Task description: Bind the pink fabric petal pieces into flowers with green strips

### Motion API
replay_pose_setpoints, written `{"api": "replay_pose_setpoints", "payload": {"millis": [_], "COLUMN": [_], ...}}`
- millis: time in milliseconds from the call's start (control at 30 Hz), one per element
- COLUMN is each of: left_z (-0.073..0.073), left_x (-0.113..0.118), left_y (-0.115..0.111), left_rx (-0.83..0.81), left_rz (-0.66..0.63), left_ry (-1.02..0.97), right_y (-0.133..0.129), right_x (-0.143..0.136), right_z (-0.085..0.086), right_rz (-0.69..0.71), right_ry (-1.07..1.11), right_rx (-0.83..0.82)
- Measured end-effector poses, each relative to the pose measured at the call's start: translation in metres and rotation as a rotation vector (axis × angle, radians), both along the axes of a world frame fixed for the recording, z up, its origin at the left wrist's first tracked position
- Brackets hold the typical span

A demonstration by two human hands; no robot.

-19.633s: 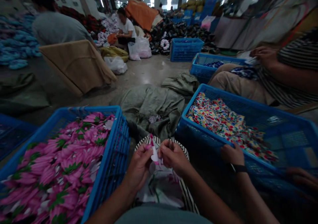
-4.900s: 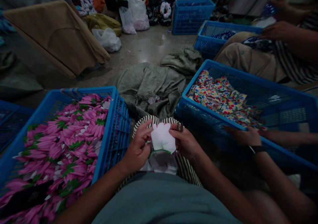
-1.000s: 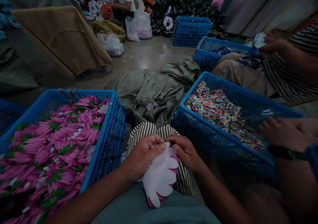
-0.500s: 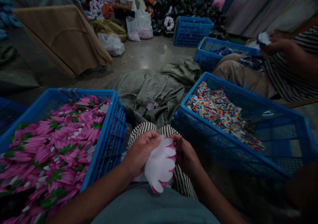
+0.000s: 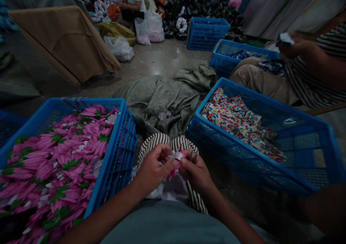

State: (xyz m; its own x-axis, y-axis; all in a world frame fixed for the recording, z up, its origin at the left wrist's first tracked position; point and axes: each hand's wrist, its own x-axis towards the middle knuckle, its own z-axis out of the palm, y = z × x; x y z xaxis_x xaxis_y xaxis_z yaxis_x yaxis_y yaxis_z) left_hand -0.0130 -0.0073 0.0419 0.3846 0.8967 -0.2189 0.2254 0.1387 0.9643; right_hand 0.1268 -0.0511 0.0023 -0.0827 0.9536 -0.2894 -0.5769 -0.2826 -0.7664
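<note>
A pink and white fabric flower (image 5: 177, 156) is bunched up between my two hands, above my lap. My left hand (image 5: 152, 170) pinches it with thumb and fingers. From the other side, my right hand (image 5: 198, 173) grips the flower's edge. A dark pointed blade (image 5: 193, 157), perhaps of small thread snips, sticks out of the right hand; its handle is hidden by the fingers. Pale cloth (image 5: 173, 190) lies on my lap below the hands. To the left, a blue crate (image 5: 123, 109) is heaped with similar pink petal pieces (image 5: 72, 154) with green tips.
On the right, another blue crate (image 5: 270, 164) holds colourful dotted fabric pieces (image 5: 232, 118). Grey-green sacking (image 5: 162, 96) lies ahead between the crates. A person in a striped top (image 5: 310, 78) sits at right with a white and dark piece in hand. Farther crates (image 5: 208, 35) and bags (image 5: 154, 26) stand behind.
The flower was spread open with its white side showing; now it is folded up small between my fingers. My hands have come closer together.
</note>
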Motion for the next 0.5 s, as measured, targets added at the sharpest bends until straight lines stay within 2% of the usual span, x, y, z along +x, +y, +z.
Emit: {"api": "replay_pose_setpoints", "payload": {"millis": [100,267,367,433,500], "left_z": [0.001,-0.007,-0.012,-0.013,-0.014], "left_x": [0.004,0.010,0.010,0.010,0.011], "left_y": [-0.003,-0.004,-0.005,-0.005,-0.006], "left_rx": [-0.091,-0.214,-0.314,-0.319,-0.299], "left_rz": [-0.068,0.040,0.039,0.021,0.059], "left_ry": [-0.044,-0.178,-0.300,-0.290,-0.238], "right_y": [0.002,0.006,0.008,0.007,0.007], "right_x": [0.000,0.001,0.002,0.003,0.004], "right_z": [-0.002,0.004,0.006,0.005,0.004], "right_rz": [0.021,0.054,0.052,0.077,0.087], "right_ry": [-0.068,-0.061,-0.073,-0.103,-0.080], "right_rx": [0.081,0.139,0.121,0.120,0.101]}}
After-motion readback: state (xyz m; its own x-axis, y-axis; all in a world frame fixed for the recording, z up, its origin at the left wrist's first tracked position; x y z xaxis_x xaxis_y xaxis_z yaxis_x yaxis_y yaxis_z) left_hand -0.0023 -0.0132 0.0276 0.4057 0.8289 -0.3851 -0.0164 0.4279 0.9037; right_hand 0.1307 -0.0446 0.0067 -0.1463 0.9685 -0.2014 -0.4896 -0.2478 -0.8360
